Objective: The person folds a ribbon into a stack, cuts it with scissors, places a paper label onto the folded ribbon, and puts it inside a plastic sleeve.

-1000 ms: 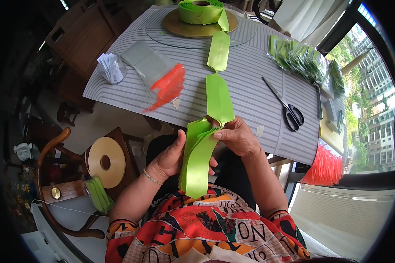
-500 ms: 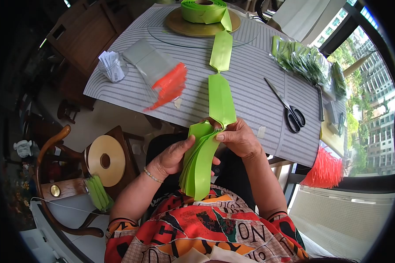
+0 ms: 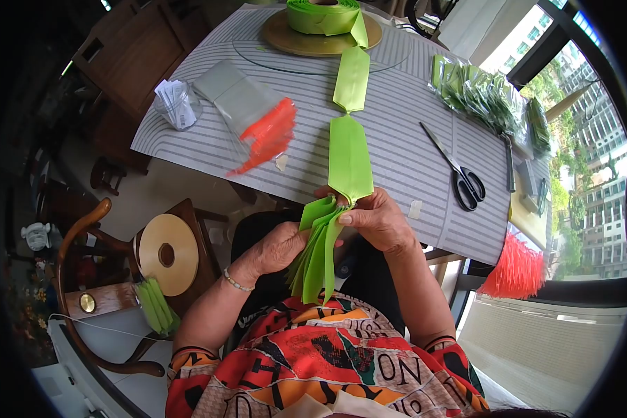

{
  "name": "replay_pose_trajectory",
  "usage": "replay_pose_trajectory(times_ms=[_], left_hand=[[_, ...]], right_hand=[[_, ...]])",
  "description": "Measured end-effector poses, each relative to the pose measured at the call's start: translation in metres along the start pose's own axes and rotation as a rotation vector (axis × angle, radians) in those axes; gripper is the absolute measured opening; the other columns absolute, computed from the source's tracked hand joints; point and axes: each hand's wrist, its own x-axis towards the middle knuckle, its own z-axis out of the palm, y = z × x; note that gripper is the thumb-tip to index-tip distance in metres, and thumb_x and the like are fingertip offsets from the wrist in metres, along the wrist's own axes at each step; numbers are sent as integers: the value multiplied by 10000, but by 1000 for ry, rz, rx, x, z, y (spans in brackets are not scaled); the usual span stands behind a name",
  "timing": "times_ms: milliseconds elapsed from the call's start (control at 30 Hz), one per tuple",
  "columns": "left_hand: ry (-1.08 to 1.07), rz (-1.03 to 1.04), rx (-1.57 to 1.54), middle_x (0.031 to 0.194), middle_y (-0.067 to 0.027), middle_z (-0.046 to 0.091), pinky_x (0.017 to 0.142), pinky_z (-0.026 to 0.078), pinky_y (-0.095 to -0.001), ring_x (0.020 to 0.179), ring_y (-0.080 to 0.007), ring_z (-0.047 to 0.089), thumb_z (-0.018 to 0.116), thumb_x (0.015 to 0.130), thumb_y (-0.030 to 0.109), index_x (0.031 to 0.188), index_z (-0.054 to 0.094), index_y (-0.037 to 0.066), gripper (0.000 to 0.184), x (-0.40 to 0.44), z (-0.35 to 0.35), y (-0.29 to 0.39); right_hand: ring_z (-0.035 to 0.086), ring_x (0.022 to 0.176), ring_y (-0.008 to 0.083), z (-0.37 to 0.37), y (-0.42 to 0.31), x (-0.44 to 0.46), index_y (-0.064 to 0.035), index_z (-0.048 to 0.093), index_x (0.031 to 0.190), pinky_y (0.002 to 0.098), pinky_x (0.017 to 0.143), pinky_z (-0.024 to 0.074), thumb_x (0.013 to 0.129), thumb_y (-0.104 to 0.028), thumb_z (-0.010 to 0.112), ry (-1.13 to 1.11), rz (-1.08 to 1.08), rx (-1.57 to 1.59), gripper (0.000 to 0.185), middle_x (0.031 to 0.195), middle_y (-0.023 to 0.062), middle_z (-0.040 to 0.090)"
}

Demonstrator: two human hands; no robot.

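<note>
A bright green ribbon strip, pinched narrow at intervals, runs down the table from a large ribbon roll to my hands. Its lower end is gathered in a bundle of folded ribbon loops hanging over my lap. My right hand pinches the top of this bundle between thumb and fingers, at a narrowed spot. From the other side, my left hand is closed on the loops' left edge; some of its fingers are hidden behind the ribbon.
Black-handled scissors lie right of the strip. Packed green ribbon bags are behind them. Clear bags with red ends and a jar of paper slips stand left. A cream ribbon reel rests on the chair at lower left.
The loops have spread and swung, and the bundle's lower end sits higher. My left hand has shifted slightly right, its thumb moving off the front. My right hand stays nearly in place.
</note>
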Motion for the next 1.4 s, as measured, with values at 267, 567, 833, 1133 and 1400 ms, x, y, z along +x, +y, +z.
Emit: replay_pose_trajectory(times_ms=[267,567,833,1133,1400], left_hand=[[40,4,206,1129,-71,697,941,487,-298,1051,-142,640,402,1059,372,1258,613,24,452,-1,6,9],[17,-25,156,1142,-82,693,955,481,-302,1065,-149,640,391,1058,388,1265,604,12,478,0,9,10],[-124,-23,-639,1260,-248,587,968,507,-430,1138,-319,620,517,933,609,1431,378,-1,800,5,19,-6],[10,-207,-430,1103,-218,658,910,531,-412,1016,-312,669,598,943,264,1339,486,-31,506,7,24,4],[-78,-177,-395,1051,-179,666,893,525,-387,1009,-280,661,577,950,251,1317,482,-75,499,-1,20,10]], right_hand=[[650,842,184,-1,2,-3,-20,659,1038,305,601,541,794,-41,771,29,49,28,269,1009,94,680],[650,786,156,-3,10,-1,-22,661,1012,299,712,536,818,-34,756,56,-24,37,216,905,56,692],[642,691,138,5,6,-2,-17,648,1007,277,589,523,828,-33,733,163,-11,-30,199,850,54,690],[602,676,97,7,13,-2,-50,611,1095,223,524,463,857,-53,708,218,-31,-210,256,907,47,668],[585,728,104,16,0,-13,13,574,1194,234,621,468,851,-227,754,103,-1,-202,456,934,60,635]])
